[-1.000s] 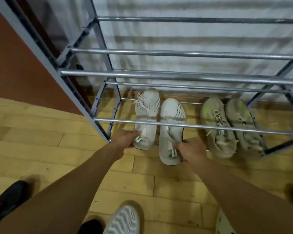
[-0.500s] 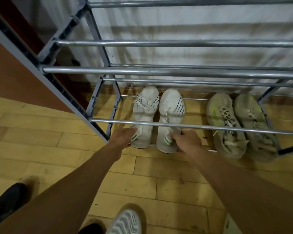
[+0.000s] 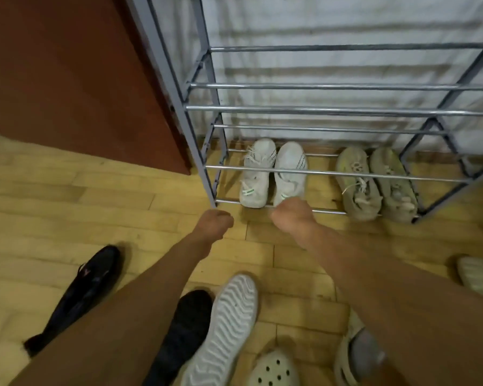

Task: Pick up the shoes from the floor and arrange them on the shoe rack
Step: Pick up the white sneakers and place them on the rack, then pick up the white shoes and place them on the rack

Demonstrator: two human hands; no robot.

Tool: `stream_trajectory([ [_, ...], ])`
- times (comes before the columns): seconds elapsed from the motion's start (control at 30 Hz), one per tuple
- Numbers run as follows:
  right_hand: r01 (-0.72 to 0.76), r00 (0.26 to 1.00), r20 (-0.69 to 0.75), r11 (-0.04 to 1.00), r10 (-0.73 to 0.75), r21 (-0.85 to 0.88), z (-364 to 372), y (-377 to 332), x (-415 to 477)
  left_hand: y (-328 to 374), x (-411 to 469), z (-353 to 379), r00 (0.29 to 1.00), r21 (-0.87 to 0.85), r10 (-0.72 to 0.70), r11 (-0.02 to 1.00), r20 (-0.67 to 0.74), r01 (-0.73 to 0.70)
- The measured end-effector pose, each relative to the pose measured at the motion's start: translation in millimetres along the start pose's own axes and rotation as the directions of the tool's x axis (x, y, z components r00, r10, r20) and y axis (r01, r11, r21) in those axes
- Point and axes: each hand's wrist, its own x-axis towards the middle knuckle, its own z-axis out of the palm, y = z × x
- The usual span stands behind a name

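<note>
White sneakers (image 3: 272,174), two of them, sit side by side on the bottom bars of the metal shoe rack (image 3: 338,110), with two olive sneakers (image 3: 374,185) to their right. The left hand (image 3: 214,223) is curled loosely, its grip empty, just clear of the rack's corner. The right hand (image 3: 292,215) hangs at the heel of the right white sneaker, fingers bent; whether its grip touches the shoe I cannot tell. On the wooden floor (image 3: 67,196) lie two black shoes (image 3: 78,296), one overturned white shoe (image 3: 229,324), one perforated clog (image 3: 273,369).
</note>
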Motion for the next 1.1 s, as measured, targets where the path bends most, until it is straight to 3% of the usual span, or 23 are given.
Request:
stream_trajectory([
  [0.1, 0.078, 0.997, 0.002, 0.997, -0.078, 0.004, 5.6, -7.6, -45.9, -27.0, -44.3, -8.1, 1.0, 0.056, -0.007, 0.998, 0.03, 0.005],
  [0.27, 0.171, 0.985, 0.025, 0.982, -0.169, -0.076, 16.5, -10.7, -107.5, -92.7, -110.8, -27.3, 0.996, 0.06, -0.077, 0.995, -0.052, 0.08],
  [0.4, 0.183, 0.967, 0.187, 0.982, -0.171, -0.049, 39.8, -2.2, -134.6, -148.2, -148.4, -50.7, 0.972, 0.07, -0.186, 0.978, -0.143, 0.197],
  [0.53, 0.182, 0.938, 0.32, 0.975, -0.132, -0.13, 60.2, 13.0, -153.4, -193.2, -172.6, -63.0, 0.944, 0.115, -0.281, 0.946, -0.171, 0.303],
  [0.83, 0.346, 0.863, 0.467, 0.899, -0.194, -0.266, 66.2, 23.6, -158.2, -233.4, -167.1, -22.8, 0.941, 0.243, -0.328, 0.909, -0.086, 0.339],
  [1.1, 0.376, 0.859, 0.479, 0.858, -0.181, -0.349, 65.2, 30.9, -136.3, -243.3, -142.9, 0.4, 0.893, 0.101, -0.427, 0.891, -0.14, 0.442],
])
